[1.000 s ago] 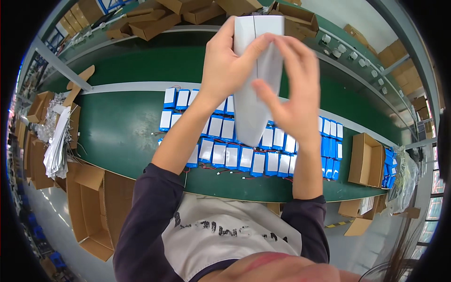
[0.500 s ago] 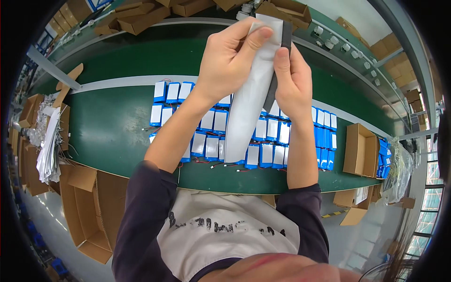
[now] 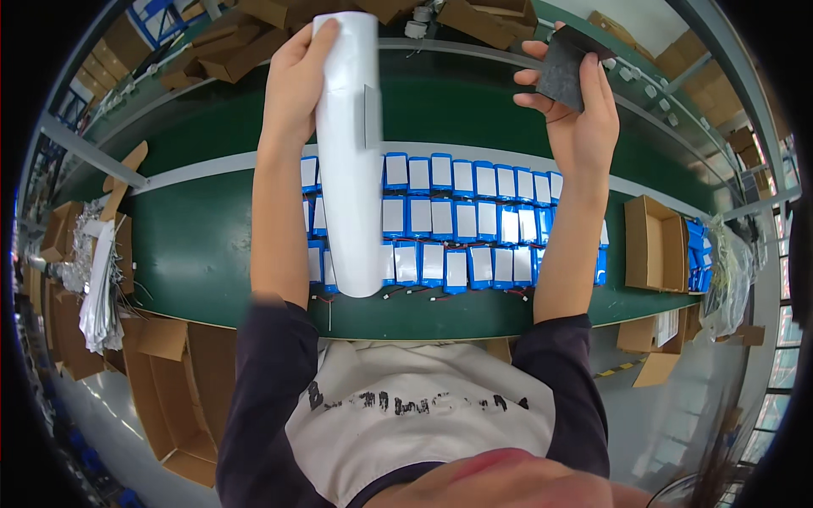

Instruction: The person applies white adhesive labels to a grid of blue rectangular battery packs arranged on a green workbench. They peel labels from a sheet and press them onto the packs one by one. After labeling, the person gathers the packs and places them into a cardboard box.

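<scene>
Upper left of centre, my left hand grips the top of a long white backing sheet, which hangs down over the table. On the sheet's right edge shows a small grey rectangle. My right hand, raised at the upper right, pinches a flat dark grey pad between thumb and fingers. Some of its other fingers stretch out past the pad. Below both hands, blue battery packs with white faces and thin wires lie in rows. The sheet and my right forearm hide some of them.
A green worktable carries the packs. At its right end stands an open cardboard box, beside more blue packs. White sheets hang at the left end. A large open carton sits below, left. Cardboard boxes line the far shelf.
My hands have moved apart, the left going left with the white sheet and the right going right with the dark pad. The pad is now separate from the sheet.
</scene>
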Demonstrator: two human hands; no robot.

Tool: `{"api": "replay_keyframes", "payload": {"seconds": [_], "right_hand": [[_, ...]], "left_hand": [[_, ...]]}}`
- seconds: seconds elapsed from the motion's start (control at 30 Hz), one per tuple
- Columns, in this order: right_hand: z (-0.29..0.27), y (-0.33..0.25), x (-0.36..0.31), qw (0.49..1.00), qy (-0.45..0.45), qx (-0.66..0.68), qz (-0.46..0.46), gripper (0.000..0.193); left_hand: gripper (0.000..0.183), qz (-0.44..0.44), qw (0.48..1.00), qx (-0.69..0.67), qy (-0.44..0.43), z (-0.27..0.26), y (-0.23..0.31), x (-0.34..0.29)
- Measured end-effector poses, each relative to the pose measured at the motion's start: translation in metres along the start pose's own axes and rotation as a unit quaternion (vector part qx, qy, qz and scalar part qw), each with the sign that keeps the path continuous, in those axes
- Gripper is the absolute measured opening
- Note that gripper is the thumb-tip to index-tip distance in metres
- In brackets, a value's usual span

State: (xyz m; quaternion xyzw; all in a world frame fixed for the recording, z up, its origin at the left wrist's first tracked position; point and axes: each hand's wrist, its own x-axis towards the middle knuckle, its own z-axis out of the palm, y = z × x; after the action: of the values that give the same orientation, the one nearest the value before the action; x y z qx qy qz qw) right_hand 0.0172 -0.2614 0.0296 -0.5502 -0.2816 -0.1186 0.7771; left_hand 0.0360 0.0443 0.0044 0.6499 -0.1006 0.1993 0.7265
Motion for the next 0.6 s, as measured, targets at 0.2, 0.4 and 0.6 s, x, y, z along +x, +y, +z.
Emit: {"api": "replay_keyframes", "payload": {"seconds": [0.2, 0.4, 0.6], "right_hand": [[-0.008, -0.01, -0.026, 0.994, -0.068, -0.08, 0.003, 0.041], [-0.094, -0.023, -0.117, 0.918, -0.053, -0.388, 0.065, 0.034], [-0.18, -0.068, -0.214, 0.777, -0.026, -0.619, 0.111, 0.043]], "left_hand": [[0.038, -0.006, 0.994, 0.083, -0.073, -0.002, -0.024, 0.005], [0.058, -0.026, 0.743, 0.629, -0.226, -0.091, -0.11, -0.002], [0.049, 0.209, 0.708, 0.654, -0.163, -0.032, -0.007, -0.008]]}}
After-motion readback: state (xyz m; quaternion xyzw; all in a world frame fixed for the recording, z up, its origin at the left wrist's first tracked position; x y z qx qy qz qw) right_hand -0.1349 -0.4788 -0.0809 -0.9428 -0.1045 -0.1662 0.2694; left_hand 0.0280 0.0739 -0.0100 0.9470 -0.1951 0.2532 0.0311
